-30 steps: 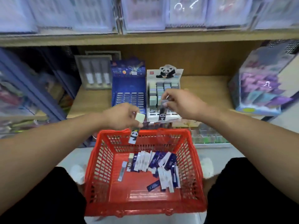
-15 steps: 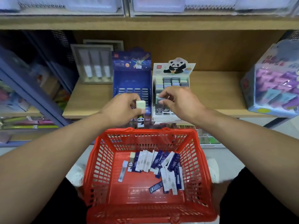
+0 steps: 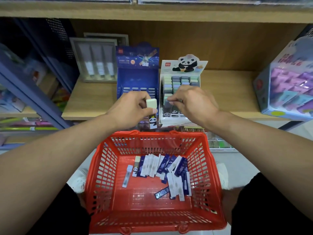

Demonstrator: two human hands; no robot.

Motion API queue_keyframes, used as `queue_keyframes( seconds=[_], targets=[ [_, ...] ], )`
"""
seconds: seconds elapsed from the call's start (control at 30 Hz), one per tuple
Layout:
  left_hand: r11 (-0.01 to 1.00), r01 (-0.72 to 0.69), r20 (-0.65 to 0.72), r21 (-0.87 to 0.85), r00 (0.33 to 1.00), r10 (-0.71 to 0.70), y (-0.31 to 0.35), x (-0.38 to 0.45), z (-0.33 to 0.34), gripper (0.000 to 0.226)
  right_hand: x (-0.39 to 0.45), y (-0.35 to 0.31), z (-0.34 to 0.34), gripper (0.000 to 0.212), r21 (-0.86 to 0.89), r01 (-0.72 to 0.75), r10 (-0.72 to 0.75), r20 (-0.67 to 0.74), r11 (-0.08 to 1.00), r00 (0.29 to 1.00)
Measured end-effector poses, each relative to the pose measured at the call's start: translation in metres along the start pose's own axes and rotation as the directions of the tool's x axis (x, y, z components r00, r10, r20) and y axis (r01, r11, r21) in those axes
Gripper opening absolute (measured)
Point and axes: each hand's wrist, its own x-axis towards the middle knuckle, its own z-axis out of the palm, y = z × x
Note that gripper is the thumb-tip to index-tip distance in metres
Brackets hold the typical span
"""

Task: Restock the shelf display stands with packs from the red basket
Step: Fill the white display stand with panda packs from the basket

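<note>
With our right hand (image 3: 193, 102) pinching a pack into the panda stand (image 3: 180, 92) at twelve o'clock of the red basket (image 3: 152, 184) (left hand (image 3: 133, 111) gripping a panda eraser pack (image 3: 152, 114)), a crooked push could jam it.

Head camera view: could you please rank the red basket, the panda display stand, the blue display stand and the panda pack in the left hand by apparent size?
1. red basket, though nearest the camera
2-3. blue display stand and panda display stand, too alike to rank
4. panda pack
</note>
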Motion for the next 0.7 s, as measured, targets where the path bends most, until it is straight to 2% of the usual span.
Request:
queue_keyframes(
  seconds=[0.2,0.27,0.33,0.43,0.57,0.7],
  targets=[
    [1.000,0.010,-0.025,-0.015,1.000,-0.011,0.008,-0.001,0.004,0.016,0.003,0.000,0.001,0.026,-0.003,0.002,-0.002,0.042,1.000,0.999],
    [1.000,0.007,-0.034,-0.029,0.999,-0.008,0.011,-0.002,0.005,0.013,0.003,0.000,-0.003,0.024,0.099,-0.043,0.043,0.005,0.994,0.999],
    [0.999,0.008,-0.046,-0.048,0.999,-0.010,0.015,-0.004,0.006,0.010,0.001,-0.003,-0.009,0.023,0.280,-0.055,0.059,-0.005,0.958,0.998],
    [0.997,-0.008,-0.033,-0.079,0.999,0.005,0.024,-0.007,0.005,0.009,-0.008,-0.010,-0.016,0.029,0.402,-0.006,-0.016,0.051,0.915,0.999],
    [0.974,0.008,-0.025,-0.225,1.000,-0.014,0.038,-0.012,0.011,0.011,-0.016,-0.013,-0.015,0.044,0.411,0.067,-0.101,0.062,0.909,0.993],
    [0.886,0.116,-0.020,-0.450,0.990,-0.140,0.043,-0.011,0.017,0.032,-0.018,-0.015,-0.015,0.067,0.470,0.052,-0.072,0.025,0.881,0.997]
  ],
)
